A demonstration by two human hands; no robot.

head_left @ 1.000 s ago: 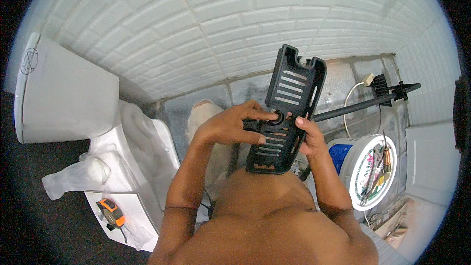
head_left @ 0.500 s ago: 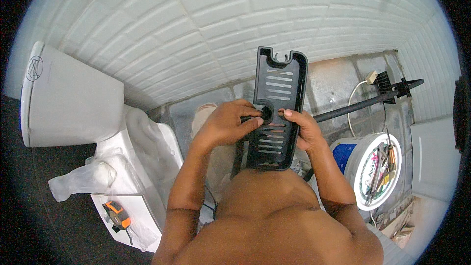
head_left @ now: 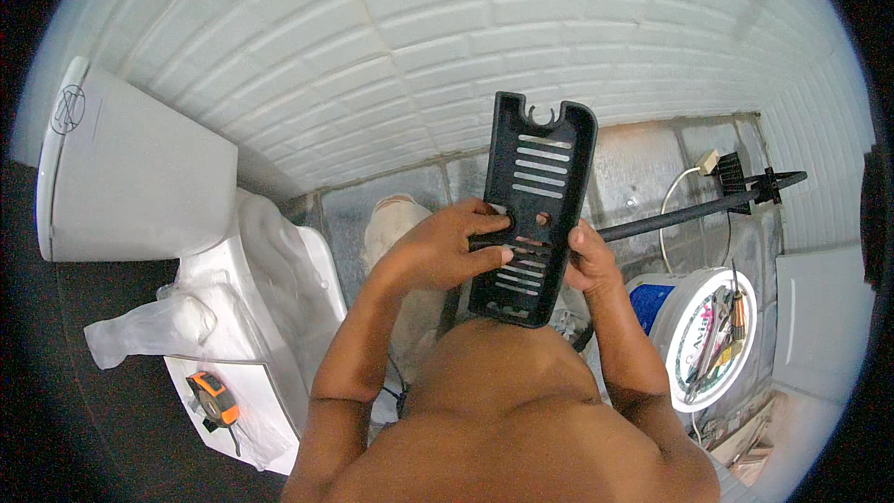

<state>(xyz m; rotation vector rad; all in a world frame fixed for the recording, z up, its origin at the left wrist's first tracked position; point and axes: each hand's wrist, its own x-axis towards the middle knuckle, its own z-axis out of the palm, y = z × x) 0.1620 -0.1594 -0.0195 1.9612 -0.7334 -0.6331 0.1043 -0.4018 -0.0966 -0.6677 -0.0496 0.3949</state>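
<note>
A long black plastic shower shelf (head_left: pixel 529 214) with rows of slots, a raised rim and a clip-like notch at its far end is held up before my body. My right hand (head_left: pixel 593 261) grips its right edge, thumb near the rim and the other fingers mostly hidden underneath. Skin shows through a round hole near the shelf's middle. At the left edge, my left hand (head_left: pixel 442 247) is bent round a small dark piece between thumb and forefinger, lying against the shelf; its kind is mostly hidden.
To the left are a white toilet (head_left: pixel 149 168) and an orange-black tape measure (head_left: pixel 214 399). On the right stand a white bucket (head_left: pixel 656 326), its lid bearing tools, and a black pole (head_left: pixel 689 212) with brackets. A white tiled wall (head_left: pixel 447 37) rises ahead.
The shelf has turned slightly clockwise. My left fingers and the dark piece have shifted off the round hole, uncovering it. My right thumb has moved from inside the shelf to its right rim.
</note>
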